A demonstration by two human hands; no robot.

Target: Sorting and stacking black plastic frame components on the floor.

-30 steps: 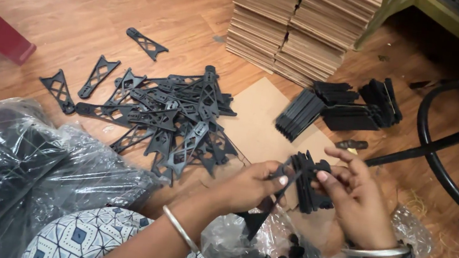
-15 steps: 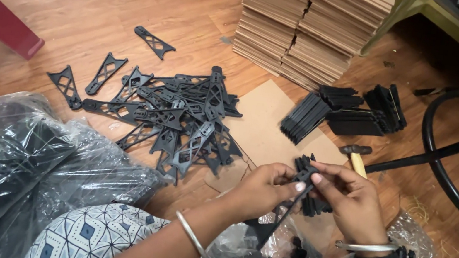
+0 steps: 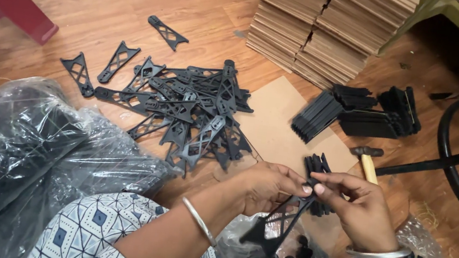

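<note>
Hands: left point(image 3: 266, 187), right point(image 3: 358, 208) | pinching black bracket point(image 3: 279, 224) | grip partly hidden

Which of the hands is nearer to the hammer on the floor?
The right hand. It sits just below the hammer, almost touching its handle. The left hand is farther off, to the hammer's left.
</note>
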